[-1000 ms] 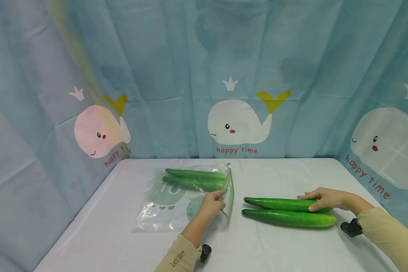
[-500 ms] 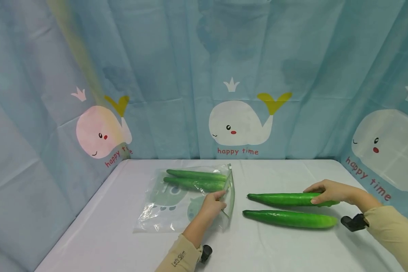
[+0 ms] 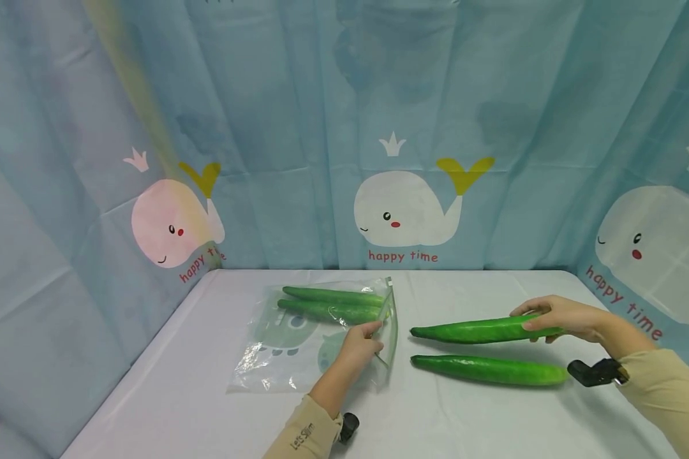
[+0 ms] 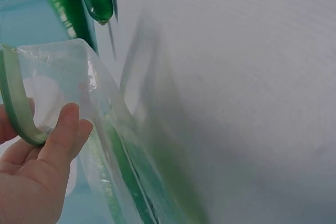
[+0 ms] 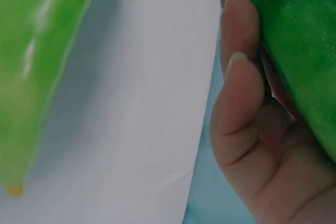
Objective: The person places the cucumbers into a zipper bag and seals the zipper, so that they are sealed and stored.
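My right hand [image 3: 568, 317] grips a long green cucumber [image 3: 476, 331] near its thick end, and the cucumber is slightly off the table. In the right wrist view, curled fingers [image 5: 239, 98] lie along the side of the held cucumber [image 5: 304, 40]. Another cucumber [image 3: 488, 370] rests on the table just in front of it. My left hand [image 3: 358, 347] holds the opening edge of a clear zip bag [image 3: 258, 370]. The left wrist view has the bag's green zip strip [image 4: 16, 100] between thumb and fingers, with the mouth apart. Two cucumbers [image 3: 327, 311] lie inside the bag.
A white-covered table [image 3: 195, 357] carries everything. Blue curtain [image 3: 287, 210] with whale prints stands behind and at both sides. Black wrist cameras sit at the left cuff [image 3: 316, 424] and the right cuff [image 3: 654, 376].
My right hand has lifted the farther cucumber away from the nearer one, then shifted it slightly left. The left hand keeps its hold on the bag.
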The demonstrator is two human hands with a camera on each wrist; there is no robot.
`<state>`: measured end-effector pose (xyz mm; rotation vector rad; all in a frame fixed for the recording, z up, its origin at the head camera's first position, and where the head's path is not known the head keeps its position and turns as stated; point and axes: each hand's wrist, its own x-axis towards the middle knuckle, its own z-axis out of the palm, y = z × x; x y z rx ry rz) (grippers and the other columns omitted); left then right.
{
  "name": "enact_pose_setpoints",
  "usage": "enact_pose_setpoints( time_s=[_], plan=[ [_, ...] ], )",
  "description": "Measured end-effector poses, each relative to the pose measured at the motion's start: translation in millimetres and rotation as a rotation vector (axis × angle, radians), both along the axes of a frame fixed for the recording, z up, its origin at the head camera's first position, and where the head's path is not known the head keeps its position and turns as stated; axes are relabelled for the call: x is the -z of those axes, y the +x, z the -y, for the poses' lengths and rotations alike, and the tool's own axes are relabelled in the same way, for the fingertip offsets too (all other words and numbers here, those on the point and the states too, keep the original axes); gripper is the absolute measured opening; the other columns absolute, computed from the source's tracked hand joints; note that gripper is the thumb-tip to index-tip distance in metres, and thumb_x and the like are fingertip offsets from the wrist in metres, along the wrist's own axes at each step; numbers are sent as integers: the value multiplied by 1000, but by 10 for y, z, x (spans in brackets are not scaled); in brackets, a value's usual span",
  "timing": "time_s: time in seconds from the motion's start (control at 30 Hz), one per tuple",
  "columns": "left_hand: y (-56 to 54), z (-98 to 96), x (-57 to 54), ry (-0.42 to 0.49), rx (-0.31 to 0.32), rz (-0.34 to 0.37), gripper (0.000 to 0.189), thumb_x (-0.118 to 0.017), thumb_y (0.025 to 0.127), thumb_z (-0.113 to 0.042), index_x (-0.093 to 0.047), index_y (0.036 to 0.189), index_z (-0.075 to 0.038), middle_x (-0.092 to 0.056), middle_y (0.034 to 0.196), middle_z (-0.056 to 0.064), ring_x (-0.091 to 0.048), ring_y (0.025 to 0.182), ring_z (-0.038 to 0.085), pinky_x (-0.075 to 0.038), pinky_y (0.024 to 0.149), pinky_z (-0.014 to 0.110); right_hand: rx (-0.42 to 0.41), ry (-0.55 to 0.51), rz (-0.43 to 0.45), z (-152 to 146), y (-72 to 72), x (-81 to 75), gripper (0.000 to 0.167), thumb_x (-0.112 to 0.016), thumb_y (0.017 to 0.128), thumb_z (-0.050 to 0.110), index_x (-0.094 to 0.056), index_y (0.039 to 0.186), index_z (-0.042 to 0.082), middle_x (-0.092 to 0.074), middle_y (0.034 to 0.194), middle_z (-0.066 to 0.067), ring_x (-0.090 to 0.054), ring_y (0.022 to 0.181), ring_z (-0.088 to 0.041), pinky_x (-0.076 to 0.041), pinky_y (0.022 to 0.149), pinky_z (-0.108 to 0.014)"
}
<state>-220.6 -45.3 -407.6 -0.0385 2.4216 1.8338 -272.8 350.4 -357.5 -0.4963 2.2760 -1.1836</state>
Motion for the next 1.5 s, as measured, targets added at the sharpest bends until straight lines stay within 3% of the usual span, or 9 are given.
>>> enact_pose_setpoints(
  time_s=[0.33,0.77,1.17,1.37,1.5],
  plan=[
    [4,5,-28,4,-8,14,48,-60,85,8,-55,133,4,-47,140,27,-39,132,43,-40,105,50,-27,-86,53,182,-48,-19,50,-55,98,17,-42,135,-13,-61,102,-12,-61,90,-29,-50,74,-46],
    [1,9,-33,33,21,9,48,-59,87,8,-53,135,4,-48,140,25,-40,132,42,-46,99,45,18,-116,117,477,-105,77,53,-60,95,19,-46,134,-13,-63,97,-10,-61,87,-27,-49,73,-44],
    [12,-2,-29,38,18,15,48,-59,88,8,-53,135,4,-48,142,21,-38,134,42,-38,106,50,-2,-190,193,614,-172,213,49,-58,98,18,-46,134,-12,-61,102,-12,-61,88,-27,-52,74,-39],
    [6,-4,-14,38,18,12,47,-59,88,8,-54,134,4,-49,140,23,-39,133,42,-40,105,50,86,-214,233,674,-210,293,57,-53,97,18,-35,140,-14,-53,118,-22,-62,93,-27,-55,75,-40],
    [-2,-6,3,44,19,5,47,-58,86,9,-54,134,6,-49,140,24,-38,133,43,-38,106,50,169,-282,265,716,-197,328,48,-51,97,15,-40,133,-14,-50,117,-22,-62,98,-28,-55,82,-42]
  ],
)
